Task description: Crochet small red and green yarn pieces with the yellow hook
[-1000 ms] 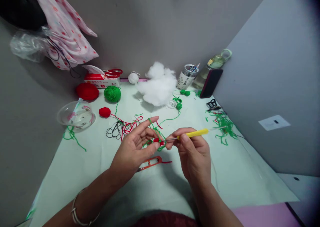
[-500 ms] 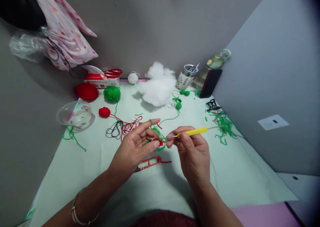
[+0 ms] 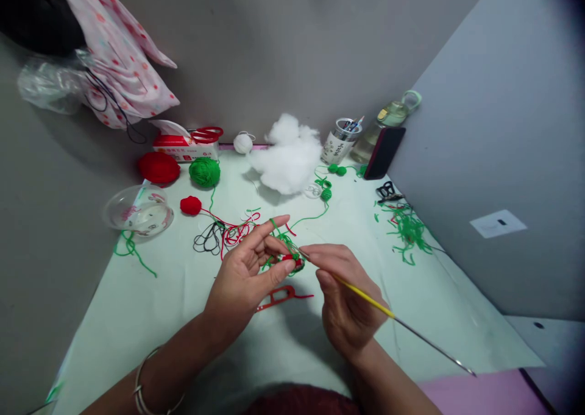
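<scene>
Between the thumb and fingers of my left hand (image 3: 249,266) is a small red, white and green crochet piece (image 3: 292,261). Green yarn loops over my raised left index finger. My right hand (image 3: 350,299) grips a crochet hook (image 3: 365,297) with a yellow handle; one metal end meets the crochet piece and the other points down to the right. Whether the hook's tip is inside a stitch cannot be made out. Below the piece lie orange thread snips (image 3: 281,294), partly behind my left hand.
A clear bowl (image 3: 137,212), a red yarn ball (image 3: 159,167) and a green yarn ball (image 3: 205,172) stand at left. White stuffing (image 3: 287,156) sits at the back. A pen tin (image 3: 340,142), a phone (image 3: 385,153) and green yarn scraps (image 3: 409,229) are at right.
My right hand has turned, swinging the hook's far end from pointing right to pointing down and right. The crochet piece is tilted differently in my left hand.
</scene>
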Action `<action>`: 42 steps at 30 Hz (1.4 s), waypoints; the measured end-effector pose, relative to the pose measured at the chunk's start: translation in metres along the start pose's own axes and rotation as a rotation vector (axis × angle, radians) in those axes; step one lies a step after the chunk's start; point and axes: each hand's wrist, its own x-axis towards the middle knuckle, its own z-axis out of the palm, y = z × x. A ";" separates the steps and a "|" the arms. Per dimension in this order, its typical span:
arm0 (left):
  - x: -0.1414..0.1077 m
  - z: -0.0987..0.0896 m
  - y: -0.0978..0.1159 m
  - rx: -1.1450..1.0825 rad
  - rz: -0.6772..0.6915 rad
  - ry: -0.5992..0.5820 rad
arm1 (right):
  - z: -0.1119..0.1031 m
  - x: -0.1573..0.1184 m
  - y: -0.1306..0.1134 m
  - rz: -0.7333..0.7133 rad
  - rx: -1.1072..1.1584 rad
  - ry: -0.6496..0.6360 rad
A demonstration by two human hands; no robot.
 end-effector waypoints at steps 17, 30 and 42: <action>-0.003 -0.003 -0.002 0.151 0.179 0.074 | 0.000 0.002 0.001 0.068 0.128 0.077; -0.001 -0.002 -0.005 0.181 0.201 0.095 | -0.005 0.003 -0.004 -0.142 -0.193 -0.062; -0.002 0.001 0.000 0.070 0.085 0.114 | 0.000 -0.008 0.005 -0.343 -0.449 -0.084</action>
